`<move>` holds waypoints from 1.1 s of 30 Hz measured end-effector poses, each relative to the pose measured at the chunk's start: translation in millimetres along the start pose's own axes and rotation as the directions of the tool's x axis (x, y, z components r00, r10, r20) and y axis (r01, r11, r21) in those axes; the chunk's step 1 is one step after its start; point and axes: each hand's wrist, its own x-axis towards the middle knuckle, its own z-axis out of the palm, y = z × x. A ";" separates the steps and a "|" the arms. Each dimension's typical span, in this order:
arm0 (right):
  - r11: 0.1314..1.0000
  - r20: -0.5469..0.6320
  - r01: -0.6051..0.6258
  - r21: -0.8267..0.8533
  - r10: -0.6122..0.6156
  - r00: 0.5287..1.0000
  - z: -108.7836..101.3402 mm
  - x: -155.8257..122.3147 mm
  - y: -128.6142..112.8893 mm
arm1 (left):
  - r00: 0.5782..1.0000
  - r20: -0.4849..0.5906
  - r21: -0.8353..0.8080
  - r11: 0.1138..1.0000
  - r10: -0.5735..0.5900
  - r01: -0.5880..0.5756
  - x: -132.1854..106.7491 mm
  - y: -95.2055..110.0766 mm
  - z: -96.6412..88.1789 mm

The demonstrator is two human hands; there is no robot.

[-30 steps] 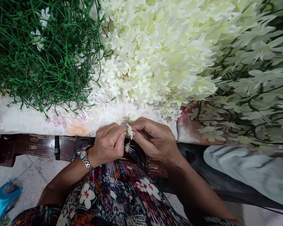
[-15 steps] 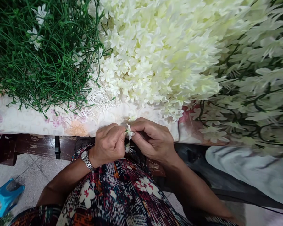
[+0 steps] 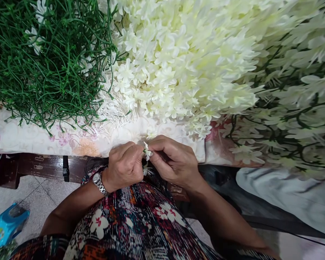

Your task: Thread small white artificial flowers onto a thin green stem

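Between my hands, just off the table's front edge, is a small white artificial flower (image 3: 147, 153). My right hand (image 3: 176, 159) pinches its petals between thumb and forefinger. Curled into a fist, my left hand (image 3: 126, 162) grips a green artificial stem, of which only a bit of the tip shows beside the flower; the rest is hidden by the fingers. Another white flower (image 3: 146, 169) hangs just below the fingertips. A heap of loose cream-white artificial flowers (image 3: 162, 68) lies beyond my hands, and a tangle of green plastic stems (image 3: 51, 72) is at the far left.
Thin white stamens (image 3: 111, 112) lie between the two heaps on the floral tablecloth (image 3: 78, 144). Finished-looking white flower sprays with dark stems (image 3: 295, 130) fill the right side. A blue plastic stool (image 3: 5, 225) stands on the floor at lower left. Pale fabric (image 3: 284, 195) is at the right.
The flower and both hands stay nearly in place, with the flower tilting slightly at my fingertips. The view has shifted a little.
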 end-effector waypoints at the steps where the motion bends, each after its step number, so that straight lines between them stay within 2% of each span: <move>1: 1.000 0.000 -0.003 0.003 0.003 1.000 0.1 0.0 -0.1 | 1.000 -0.002 0.009 1.000 0.001 -0.001 -0.3 -0.2 0.5; 14: 1.000 0.004 0.009 -0.023 -0.009 1.000 1.6 -2.0 1.6 | 1.000 -0.013 0.030 0.999 0.019 -0.019 -2.4 -0.6 3.2; 17: 0.999 0.013 -0.012 -0.040 0.012 1.000 0.0 -1.7 1.1 | 1.000 -0.020 -0.046 0.999 0.003 -0.004 -1.7 -1.5 1.8; 20: 0.999 0.031 -0.023 -0.033 0.024 0.999 -6.5 -0.6 -3.3 | 0.998 0.003 -0.219 0.974 -0.055 0.054 1.5 -1.4 -4.7; 23: 0.999 -0.018 0.006 -0.035 -0.007 1.000 -16.6 -0.1 -11.3 | 0.981 0.073 -0.432 0.881 -0.178 0.192 5.7 -0.2 -15.2; 26: 0.995 -0.130 0.091 -0.050 -0.097 0.987 -25.8 0.7 -18.8 | 0.941 0.185 -0.631 0.700 -0.284 0.335 9.2 1.3 -24.6; 28: 0.981 -0.181 0.165 -0.106 -0.182 0.966 -29.9 3.0 -22.5 | 0.915 0.259 -0.708 0.584 -0.309 0.398 10.6 1.9 -28.4; 30: 0.956 -0.163 0.221 -0.193 -0.254 0.953 -32.2 6.6 -25.3 | 0.899 0.312 -0.736 0.520 -0.309 0.434 11.3 2.1 -30.3; 33: 0.930 -0.037 0.265 -0.255 -0.283 0.958 -32.6 11.9 -27.6 | 0.887 0.356 -0.727 0.509 -0.293 0.460 10.6 1.1 -31.1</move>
